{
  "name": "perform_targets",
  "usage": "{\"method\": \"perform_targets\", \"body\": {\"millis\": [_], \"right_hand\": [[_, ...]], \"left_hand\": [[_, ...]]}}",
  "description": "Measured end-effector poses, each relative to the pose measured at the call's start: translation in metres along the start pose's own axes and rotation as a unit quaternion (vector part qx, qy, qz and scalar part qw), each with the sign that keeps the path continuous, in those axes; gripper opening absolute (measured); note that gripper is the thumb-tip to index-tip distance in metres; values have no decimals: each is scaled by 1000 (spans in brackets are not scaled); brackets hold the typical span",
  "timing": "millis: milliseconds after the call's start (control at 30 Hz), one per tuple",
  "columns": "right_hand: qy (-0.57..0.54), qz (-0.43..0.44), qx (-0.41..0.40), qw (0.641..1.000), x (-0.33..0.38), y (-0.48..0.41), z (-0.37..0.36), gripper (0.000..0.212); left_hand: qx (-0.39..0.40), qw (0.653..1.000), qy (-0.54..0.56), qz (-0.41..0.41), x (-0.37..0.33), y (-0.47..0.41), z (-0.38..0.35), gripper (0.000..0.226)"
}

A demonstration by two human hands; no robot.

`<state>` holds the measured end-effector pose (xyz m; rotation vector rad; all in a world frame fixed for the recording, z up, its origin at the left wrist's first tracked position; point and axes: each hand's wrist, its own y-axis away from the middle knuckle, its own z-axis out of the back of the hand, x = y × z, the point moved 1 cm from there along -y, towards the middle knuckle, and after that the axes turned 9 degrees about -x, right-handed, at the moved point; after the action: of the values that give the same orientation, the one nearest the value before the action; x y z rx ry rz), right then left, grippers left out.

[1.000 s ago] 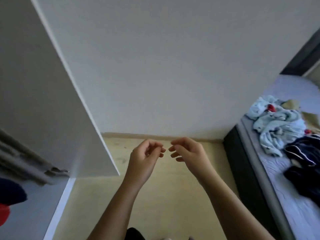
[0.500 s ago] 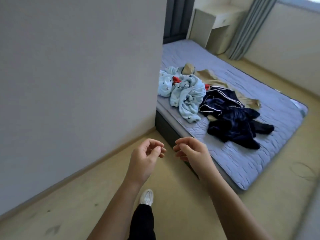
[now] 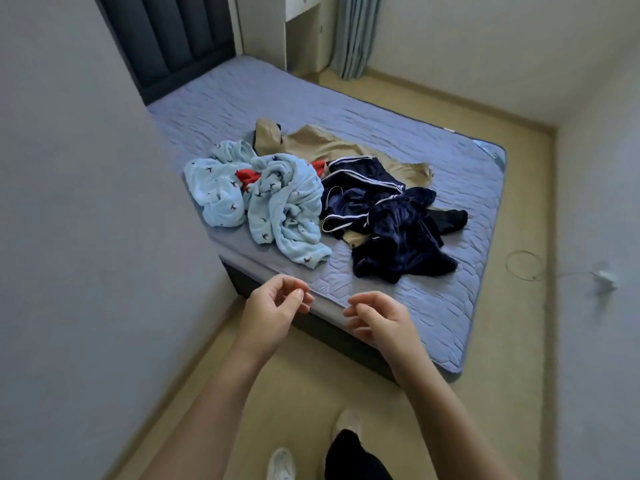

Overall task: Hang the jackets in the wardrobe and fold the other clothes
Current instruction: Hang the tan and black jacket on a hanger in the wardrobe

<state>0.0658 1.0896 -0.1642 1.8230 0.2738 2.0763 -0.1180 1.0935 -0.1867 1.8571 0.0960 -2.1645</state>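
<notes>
A heap of clothes lies on the bed [image 3: 408, 299]. Its left part is a light blue fleece garment [image 3: 277, 206] with a red piece [image 3: 247, 177] tucked in it. To the right sits a dark navy garment with white stripes [image 3: 384, 220], and a tan garment [image 3: 322, 143] spreads behind both. My left hand [image 3: 273, 313] and my right hand [image 3: 377, 322] hover side by side over the near corner of the bed, fingers loosely curled, holding nothing. Neither hand touches the clothes.
A grey wall [image 3: 86, 237] runs along the left. The dark headboard [image 3: 166, 39], a pale cabinet [image 3: 304, 32] and a curtain [image 3: 353, 36] stand at the far end. A cable and charger [image 3: 602, 277] lie on the floor to the right. My feet show below.
The view has swung right from the wardrobe and bare wall to the bed. The clothes heap is now nearer and in the middle. My hands have drifted slightly apart, still holding nothing.
</notes>
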Motion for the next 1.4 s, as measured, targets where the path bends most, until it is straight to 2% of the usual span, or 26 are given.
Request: {"method": "perform_targets", "body": {"millis": [100,233,533,700,833,933,1033,1100,1133,1200,1267,1333,1367,1400], "right_hand": [[2,-18,-21,1000,-6,-54,19,22],[19,-25,-8,999,-8,-143,29,23],[177,-50,18,983,-50,-356,30,23],[262,-58,38,963,-128,-461,11,21],[355,-79,47,930,-212,-534,-8,22],[437,-45,30,898,-251,-595,-30,28],[498,22,-23,867,-274,-660,-52,48],[543,0,-6,840,-294,-693,-59,65],[563,-14,1,827,-304,-703,-59,66],[608,17,-30,794,-320,-713,-55,44],[648,69,-54,756,-326,-712,-47,18],[665,70,13,744,-331,-702,-41,14],[658,62,57,749,-334,-696,-39,14],[634,64,80,766,-335,-689,-37,15]], "left_hand": [[19,999,-9,24,10,-45,-36,22],[24,998,-27,47,27,-103,-80,25],[47,987,-80,132,87,-262,-185,20],[108,969,-159,156,181,-347,-240,21],[195,933,-239,185,285,-386,-268,22],[225,912,-291,180,350,-413,-275,22],[196,924,-285,164,391,-451,-279,25],[163,938,-284,116,403,-476,-281,25],[138,949,-271,80,404,-488,-284,28],[64,970,-236,0,401,-515,-291,39],[1,965,-254,-60,395,-545,-302,60],[-14,958,-286,-31,389,-581,-318,85],[-6,957,-291,14,386,-598,-327,91],[11,954,-293,58,383,-614,-336,88]]}}
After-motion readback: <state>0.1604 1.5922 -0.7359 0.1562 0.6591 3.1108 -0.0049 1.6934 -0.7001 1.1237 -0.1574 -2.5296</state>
